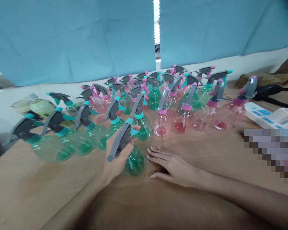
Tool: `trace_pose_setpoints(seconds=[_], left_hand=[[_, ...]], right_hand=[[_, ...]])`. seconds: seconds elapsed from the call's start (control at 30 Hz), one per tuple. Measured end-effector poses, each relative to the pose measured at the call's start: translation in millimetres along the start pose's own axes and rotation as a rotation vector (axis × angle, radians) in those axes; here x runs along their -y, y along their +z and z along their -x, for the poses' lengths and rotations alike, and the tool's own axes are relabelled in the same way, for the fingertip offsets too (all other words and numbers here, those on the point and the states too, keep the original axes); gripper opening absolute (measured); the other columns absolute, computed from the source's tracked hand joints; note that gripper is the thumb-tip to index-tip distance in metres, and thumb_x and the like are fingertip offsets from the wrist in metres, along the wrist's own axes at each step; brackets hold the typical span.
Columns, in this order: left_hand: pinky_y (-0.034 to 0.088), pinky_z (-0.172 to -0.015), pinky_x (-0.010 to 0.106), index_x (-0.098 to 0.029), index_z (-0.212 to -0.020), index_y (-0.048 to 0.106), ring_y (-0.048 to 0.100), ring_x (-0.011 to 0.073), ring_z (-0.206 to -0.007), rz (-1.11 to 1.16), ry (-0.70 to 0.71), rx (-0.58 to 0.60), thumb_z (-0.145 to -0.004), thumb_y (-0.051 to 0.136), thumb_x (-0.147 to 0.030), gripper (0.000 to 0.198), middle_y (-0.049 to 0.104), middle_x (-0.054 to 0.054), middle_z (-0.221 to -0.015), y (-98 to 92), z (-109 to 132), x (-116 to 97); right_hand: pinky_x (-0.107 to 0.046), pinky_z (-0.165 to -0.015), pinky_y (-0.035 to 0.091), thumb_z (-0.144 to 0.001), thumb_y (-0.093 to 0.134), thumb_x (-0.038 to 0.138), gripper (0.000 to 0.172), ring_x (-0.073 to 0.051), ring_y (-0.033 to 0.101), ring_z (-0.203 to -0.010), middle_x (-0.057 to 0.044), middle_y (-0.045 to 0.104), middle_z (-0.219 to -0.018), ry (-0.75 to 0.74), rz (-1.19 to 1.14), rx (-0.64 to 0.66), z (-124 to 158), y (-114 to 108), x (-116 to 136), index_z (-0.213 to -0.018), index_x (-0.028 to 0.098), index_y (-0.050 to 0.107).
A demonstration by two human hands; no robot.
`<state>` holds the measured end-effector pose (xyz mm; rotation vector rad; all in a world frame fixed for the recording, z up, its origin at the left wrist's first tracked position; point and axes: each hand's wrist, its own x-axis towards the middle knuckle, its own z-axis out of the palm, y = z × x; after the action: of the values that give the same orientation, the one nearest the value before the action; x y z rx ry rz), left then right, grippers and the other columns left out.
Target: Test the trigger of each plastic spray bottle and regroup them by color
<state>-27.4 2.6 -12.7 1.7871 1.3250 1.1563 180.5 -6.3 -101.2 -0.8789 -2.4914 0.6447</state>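
Observation:
My left hand (pixel 118 155) is wrapped round the neck of a green spray bottle (pixel 135 163) with a grey and teal trigger head. This bottle stands on the wooden table in front of the others. To its right, my right hand (pixel 174 167) lies flat on the table with its fingers stretched toward the bottle, holding nothing. Just behind the held bottle stands another green spray bottle (pixel 142 126). Near it is a pink spray bottle (pixel 162 124) with a grey head and pink collar.
Several more green and pink spray bottles stand in rows across the table (pixel 38 191). At the right lie a white power strip (pixel 264 115) and a black-handled tool (pixel 268 95). Larger bottles (pixel 42 107) stand at the back left. A blue curtain (pixel 74 41) hangs behind.

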Motion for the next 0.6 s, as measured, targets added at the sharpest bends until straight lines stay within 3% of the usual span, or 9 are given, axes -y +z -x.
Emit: trace_pose_setpoints(seconds=[0.13, 0.3, 0.6], left_hand=[[0.048, -0.076, 0.032, -0.025, -0.101, 0.065, 0.064, 0.0201, -0.082, 0.004, 0.015, -0.025, -0.077, 0.052, -0.020, 0.028, 0.070, 0.001, -0.093, 0.6, -1, -3], [0.047, -0.077, 0.034, -0.025, -0.090, 0.067, 0.063, 0.0221, -0.082, -0.047, 0.012, -0.026, -0.077, 0.052, -0.022, 0.021, 0.070, 0.000, -0.079, 1.1, -2, -10], [0.051, -0.076, 0.035, -0.024, -0.087, 0.067, 0.065, 0.0228, -0.080, -0.069, 0.067, -0.045, -0.076, 0.050, -0.023, 0.020, 0.070, 0.000, -0.070, 2.8, -2, -8]], right_hand=[[-0.044, -0.114, 0.026, -0.090, 0.050, 0.053, 0.065, -0.025, 0.032, -0.137, -0.012, 0.041, -0.146, -0.007, 0.019, -0.002, 0, 1, 0, -0.141, 0.014, 0.041], [-0.043, -0.113, 0.027, -0.090, 0.050, 0.053, 0.066, -0.025, 0.033, -0.137, -0.014, 0.042, -0.145, -0.001, 0.027, -0.009, 0, 0, 0, -0.140, 0.011, 0.042], [-0.046, -0.113, 0.028, -0.089, 0.051, 0.052, 0.063, -0.026, 0.034, -0.136, -0.012, 0.042, -0.145, -0.010, 0.013, -0.037, 2, 3, -1, -0.141, 0.017, 0.041]])
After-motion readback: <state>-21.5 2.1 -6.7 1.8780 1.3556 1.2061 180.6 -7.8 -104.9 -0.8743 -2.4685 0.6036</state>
